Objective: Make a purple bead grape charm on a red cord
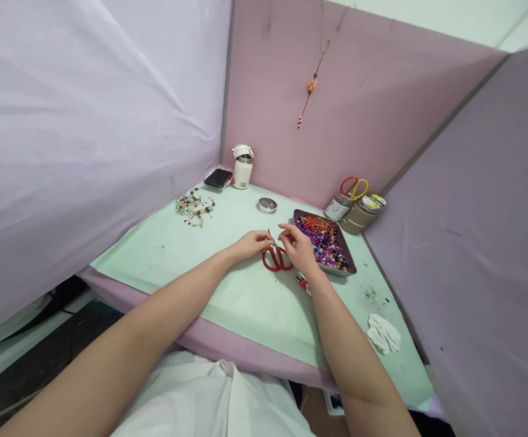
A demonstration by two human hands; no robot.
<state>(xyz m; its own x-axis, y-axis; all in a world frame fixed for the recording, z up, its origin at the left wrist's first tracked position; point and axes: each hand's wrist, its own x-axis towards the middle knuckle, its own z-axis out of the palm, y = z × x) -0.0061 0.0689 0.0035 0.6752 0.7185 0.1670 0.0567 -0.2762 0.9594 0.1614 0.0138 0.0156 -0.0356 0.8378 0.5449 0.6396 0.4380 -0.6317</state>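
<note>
The red scissors (278, 258) are flanked by the left hand (255, 242), narrowly pinched, and right hand (298, 245), half-curled; what is held cannot be told.

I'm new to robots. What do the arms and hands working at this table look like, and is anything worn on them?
They're a person's. The left hand and right hand are ungloved, with no watch or bracelet visible; rings would be too small to tell. The forearms are bare, without cables or visible markings, and no sleeves show. A white garment covers the lap.
</note>
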